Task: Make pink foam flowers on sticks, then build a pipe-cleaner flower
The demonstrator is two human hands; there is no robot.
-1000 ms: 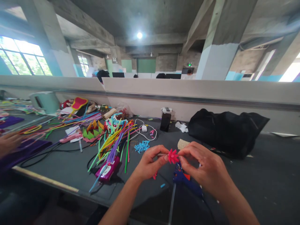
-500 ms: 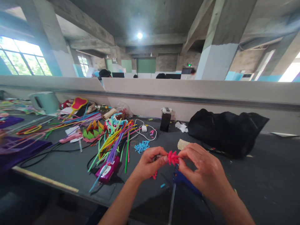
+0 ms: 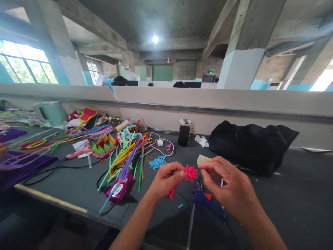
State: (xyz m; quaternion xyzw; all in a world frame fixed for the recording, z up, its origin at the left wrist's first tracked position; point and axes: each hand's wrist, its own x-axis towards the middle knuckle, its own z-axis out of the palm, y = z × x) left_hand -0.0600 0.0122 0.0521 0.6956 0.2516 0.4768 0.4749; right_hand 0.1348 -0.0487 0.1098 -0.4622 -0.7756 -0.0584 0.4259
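My left hand (image 3: 165, 180) pinches a small pink-red spiky flower (image 3: 190, 172) between thumb and forefinger, above the dark table. My right hand (image 3: 229, 189) hovers just right of the flower with its fingers curled and slightly apart from it; a thin white stick shows by its fingers. Below the hands lies a blue glue gun (image 3: 204, 200) with an orange trigger. A few pink scraps (image 3: 171, 192) lie under my left hand.
Coloured strips (image 3: 125, 152) and a magenta tool (image 3: 120, 188) cover the table's left. A white charger cable (image 3: 160, 142), blue scraps (image 3: 157, 162), a dark phone (image 3: 183, 135) and a black bag (image 3: 249, 144) sit behind. Another person's hand (image 3: 2, 150) is at far left.
My right hand has let go of the flower and drawn slightly to the right. My left hand keeps holding it. The other person's hand at far left has pulled back.
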